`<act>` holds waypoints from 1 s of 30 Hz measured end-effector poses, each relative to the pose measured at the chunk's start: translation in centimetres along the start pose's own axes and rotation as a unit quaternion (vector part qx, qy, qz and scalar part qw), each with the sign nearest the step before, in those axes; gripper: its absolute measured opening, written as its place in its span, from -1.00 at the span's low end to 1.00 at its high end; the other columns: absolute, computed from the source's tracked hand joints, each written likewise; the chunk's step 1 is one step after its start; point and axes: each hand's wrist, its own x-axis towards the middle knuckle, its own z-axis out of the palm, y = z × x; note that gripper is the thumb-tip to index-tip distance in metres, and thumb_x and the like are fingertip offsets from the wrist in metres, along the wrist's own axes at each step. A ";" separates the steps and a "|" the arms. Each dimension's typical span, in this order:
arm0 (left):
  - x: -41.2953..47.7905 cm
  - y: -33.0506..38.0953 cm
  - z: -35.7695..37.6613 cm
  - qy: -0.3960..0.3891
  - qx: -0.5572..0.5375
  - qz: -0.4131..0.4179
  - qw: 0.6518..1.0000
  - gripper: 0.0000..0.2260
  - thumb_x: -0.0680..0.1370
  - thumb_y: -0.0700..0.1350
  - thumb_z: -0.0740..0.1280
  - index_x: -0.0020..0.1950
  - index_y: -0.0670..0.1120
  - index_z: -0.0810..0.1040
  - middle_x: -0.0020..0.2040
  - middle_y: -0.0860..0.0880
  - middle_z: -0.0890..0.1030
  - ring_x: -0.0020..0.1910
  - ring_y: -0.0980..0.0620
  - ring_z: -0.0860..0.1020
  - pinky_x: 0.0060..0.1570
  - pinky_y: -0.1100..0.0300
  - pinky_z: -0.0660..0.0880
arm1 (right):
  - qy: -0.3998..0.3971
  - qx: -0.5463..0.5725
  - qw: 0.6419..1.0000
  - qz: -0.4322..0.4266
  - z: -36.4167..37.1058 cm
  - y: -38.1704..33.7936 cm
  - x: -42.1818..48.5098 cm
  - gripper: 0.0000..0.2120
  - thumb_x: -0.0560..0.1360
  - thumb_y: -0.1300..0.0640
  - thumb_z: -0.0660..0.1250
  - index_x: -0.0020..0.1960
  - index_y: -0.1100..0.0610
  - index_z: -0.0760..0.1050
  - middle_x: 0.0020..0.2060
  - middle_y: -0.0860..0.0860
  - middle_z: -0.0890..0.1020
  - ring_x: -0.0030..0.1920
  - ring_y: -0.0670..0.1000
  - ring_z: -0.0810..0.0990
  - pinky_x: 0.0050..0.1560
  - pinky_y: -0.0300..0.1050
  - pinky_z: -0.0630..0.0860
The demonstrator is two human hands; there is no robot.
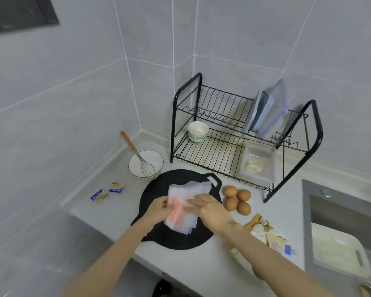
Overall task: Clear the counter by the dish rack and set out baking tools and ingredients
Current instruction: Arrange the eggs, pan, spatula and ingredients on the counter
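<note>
A stack of white paper sheets with orange print [186, 207] lies on a round black griddle pan [176, 236] on the grey counter. My left hand [159, 209] pinches the stack's left edge. My right hand [208, 209] rests flat on top of the sheets with straight fingers. Several brown eggs [237, 199] sit right of the pan. A white bowl with a wire whisk [145, 162] stands behind the pan. Small butter packets [107, 191] lie to the left.
A black two-tier dish rack [244, 133] holds a small white cup [198, 130], upright clear bags [266, 112] and a bag of food [258, 162]. Clipped ingredient packets [266, 232] lie by my right forearm. A sink with a white tray [338, 249] is at right.
</note>
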 end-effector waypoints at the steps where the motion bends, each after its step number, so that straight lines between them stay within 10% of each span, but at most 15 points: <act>1: 0.0 -0.5 0.5 0.009 0.013 -0.009 1.000 -0.68 0.54 -0.11 0.35 0.28 -0.08 0.43 0.09 -0.03 0.56 -0.07 0.13 0.53 -0.18 0.29 0.51 | -0.034 0.016 0.999 0.012 0.8 0.1 -0.4 -0.49 0.47 0.30 0.35 0.35 -0.09 0.46 0.39 0.03 0.43 0.41 0.17 0.35 0.44 0.01 0.18; 4: 0.1 -1.7 1.7 0.020 0.085 -0.025 0.996 -0.48 0.54 -0.06 0.34 0.46 -0.07 0.27 0.34 -0.10 0.46 0.21 0.00 0.48 0.11 0.16 0.47 | -0.109 0.020 0.993 0.040 2.6 0.5 -1.9 -0.35 0.55 0.39 0.11 0.51 -0.12 0.16 0.55 0.03 0.10 0.55 0.11 -0.03 0.50 0.00 -0.19; 11: -0.3 -1.6 3.3 0.088 0.209 0.090 0.970 -0.66 0.58 -0.10 0.27 0.33 -0.16 0.43 0.25 -0.17 0.51 0.24 -0.15 0.48 0.20 0.08 0.39 | 0.027 0.132 0.983 0.121 2.6 1.2 -5.4 -0.54 0.52 0.30 0.21 0.37 0.02 0.43 0.37 0.04 0.45 0.35 0.14 0.40 0.37 0.02 0.31; 19: -1.0 1.2 6.7 -0.031 0.198 0.205 0.958 -0.60 0.59 -0.19 0.25 0.43 -0.12 0.34 0.27 -0.09 0.50 0.20 0.01 0.48 0.08 0.38 0.29 | 0.090 0.159 0.932 0.314 2.0 1.1 -11.1 -0.57 0.48 0.28 0.22 0.31 0.03 0.47 0.28 -0.02 0.52 0.26 0.09 0.44 0.19 -0.01 0.43; 23: -2.2 2.0 9.5 -0.104 0.177 0.242 0.948 -0.58 0.57 -0.22 0.27 0.43 -0.13 0.35 0.30 -0.09 0.50 0.24 0.00 0.48 0.08 0.39 0.31 | 0.021 0.136 0.889 0.436 2.0 -0.1 -15.1 -0.55 0.52 -0.04 0.28 0.39 -0.03 0.36 0.45 -0.02 0.30 0.44 0.10 0.22 0.35 0.01 0.29; 30: -2.5 0.8 13.8 -0.220 0.181 0.154 0.946 -0.48 0.58 -0.07 0.28 0.50 -0.07 0.22 0.44 -0.10 0.34 0.37 -0.03 0.38 0.26 0.21 0.32 | 0.022 0.199 0.820 0.535 1.5 -0.9 -19.3 -0.48 0.56 -0.04 0.25 0.49 -0.05 0.21 0.52 0.00 0.15 0.50 0.10 0.10 0.39 -0.02 0.24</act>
